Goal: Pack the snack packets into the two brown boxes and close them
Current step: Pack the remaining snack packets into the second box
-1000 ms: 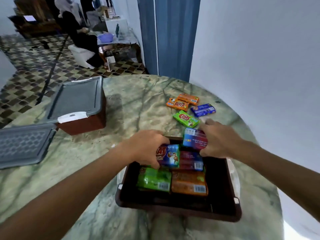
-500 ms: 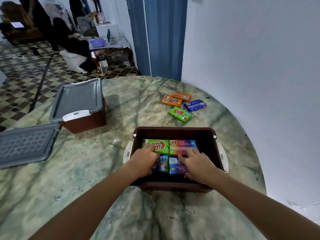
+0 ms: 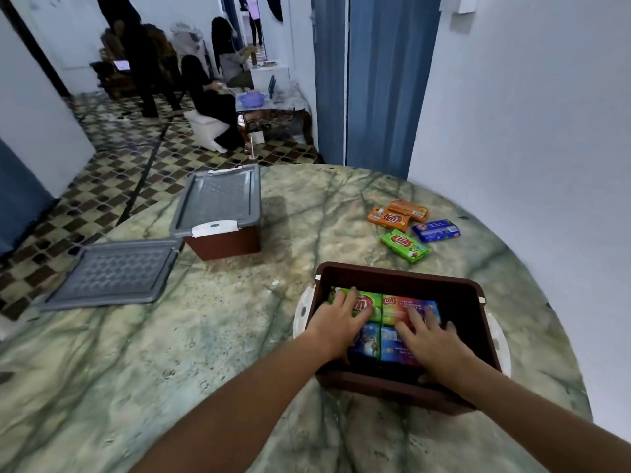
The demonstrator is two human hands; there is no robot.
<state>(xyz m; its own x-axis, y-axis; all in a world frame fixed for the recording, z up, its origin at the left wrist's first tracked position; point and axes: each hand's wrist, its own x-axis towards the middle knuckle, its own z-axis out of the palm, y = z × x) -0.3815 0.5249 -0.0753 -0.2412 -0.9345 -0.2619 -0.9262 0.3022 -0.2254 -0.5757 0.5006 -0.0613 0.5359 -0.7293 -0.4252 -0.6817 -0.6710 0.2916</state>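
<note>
An open brown box [image 3: 403,275] sits near me on the marble table, holding several snack packets laid flat. My left hand [image 3: 338,319] presses with straight fingers on a green packet [image 3: 372,303] inside. My right hand [image 3: 432,339] lies flat on the blue and red packets [image 3: 406,307] beside it. Beyond the box, several loose packets lie on the table: two orange packets [image 3: 397,215], a green one [image 3: 405,245] and a blue one [image 3: 436,231]. A second brown box [image 3: 223,242] stands at the left with its grey lid [image 3: 218,199] on top.
A loose grey lid [image 3: 112,273] lies flat at the table's left edge [image 3: 143,213]. A white wall rises close to the right of the round table. Several people sit and stand across the tiled floor [image 3: 112,186] in the far room.
My right hand has put its packet into the box; both hands now press flat on the packed snacks. The view has tilted up, showing more of the room.
</note>
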